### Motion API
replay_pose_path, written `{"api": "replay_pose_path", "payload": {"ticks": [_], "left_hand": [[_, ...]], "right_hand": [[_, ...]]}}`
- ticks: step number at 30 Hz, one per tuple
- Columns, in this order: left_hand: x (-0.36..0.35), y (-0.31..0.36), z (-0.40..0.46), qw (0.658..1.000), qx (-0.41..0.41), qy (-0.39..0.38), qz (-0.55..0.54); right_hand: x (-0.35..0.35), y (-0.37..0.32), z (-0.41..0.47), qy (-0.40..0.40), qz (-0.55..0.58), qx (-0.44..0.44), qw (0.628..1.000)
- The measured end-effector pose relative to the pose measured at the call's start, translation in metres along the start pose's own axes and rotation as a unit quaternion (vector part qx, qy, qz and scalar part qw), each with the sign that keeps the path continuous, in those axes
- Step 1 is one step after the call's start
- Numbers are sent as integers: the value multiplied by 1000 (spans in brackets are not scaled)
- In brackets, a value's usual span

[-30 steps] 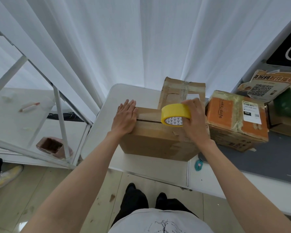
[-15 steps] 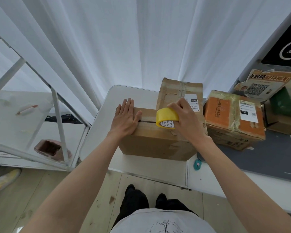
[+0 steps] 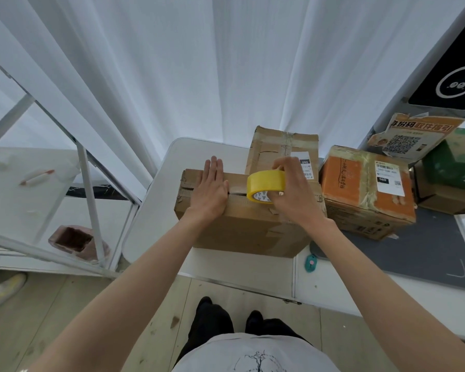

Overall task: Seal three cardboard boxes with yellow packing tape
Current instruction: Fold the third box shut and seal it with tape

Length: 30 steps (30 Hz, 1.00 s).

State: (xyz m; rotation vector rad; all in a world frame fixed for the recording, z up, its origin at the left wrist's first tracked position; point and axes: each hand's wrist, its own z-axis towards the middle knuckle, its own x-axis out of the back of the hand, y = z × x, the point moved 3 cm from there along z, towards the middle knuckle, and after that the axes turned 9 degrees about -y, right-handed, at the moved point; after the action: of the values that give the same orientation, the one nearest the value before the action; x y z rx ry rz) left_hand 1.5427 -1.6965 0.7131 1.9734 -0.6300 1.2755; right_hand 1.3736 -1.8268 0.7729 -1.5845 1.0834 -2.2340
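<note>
1. Near cardboard box (image 3: 242, 224) sits on white table (image 3: 156, 210), top flaps down, dark seam gap running along the middle. Contents not visible.
2. Left hand (image 3: 210, 191) flat on the box top at its left end, fingers straight and together, pressing the flap.
3. Right hand (image 3: 293, 191) curled round the yellow tape roll (image 3: 265, 185), thumb in the core; roll stands on edge over the seam near the box's middle. Whether any tape is stuck down yet: cannot tell.
4. Second cardboard box (image 3: 282, 149) directly behind the near one, touching it, closed, old clear tape and a white label on top.
5. Orange-faced box (image 3: 360, 189) to the right, closed, white label, resting partly on a grey mat (image 3: 414, 253).
6. Small teal cutter (image 3: 311, 262) on the table, just beside the near box's right front corner.
7. Green box (image 3: 454, 167) and a torn printed carton with QR code (image 3: 411, 138) at far right.
8. White curtain (image 3: 199, 63) behind; pale wood floor (image 3: 38, 318) below; white metal frame (image 3: 91, 189) at left.
</note>
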Motion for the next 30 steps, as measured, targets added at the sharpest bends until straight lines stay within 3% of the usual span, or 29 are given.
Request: {"api": "replay_pose_path", "payload": {"ticks": [5, 11, 23, 30], "left_hand": [[-13, 8, -1, 999, 22, 12, -30], [-13, 5, 4, 999, 30, -6, -25], [-13, 4, 1, 999, 27, -6, -22], [-15, 4, -3, 999, 30, 5, -27]], "right_hand": [[-1, 16, -17, 19, 139, -108, 984], [-20, 35, -20, 21, 194, -139, 971], [-6, 8, -1, 6, -1, 11, 1000], [17, 24, -13, 25, -125, -27, 991]]}}
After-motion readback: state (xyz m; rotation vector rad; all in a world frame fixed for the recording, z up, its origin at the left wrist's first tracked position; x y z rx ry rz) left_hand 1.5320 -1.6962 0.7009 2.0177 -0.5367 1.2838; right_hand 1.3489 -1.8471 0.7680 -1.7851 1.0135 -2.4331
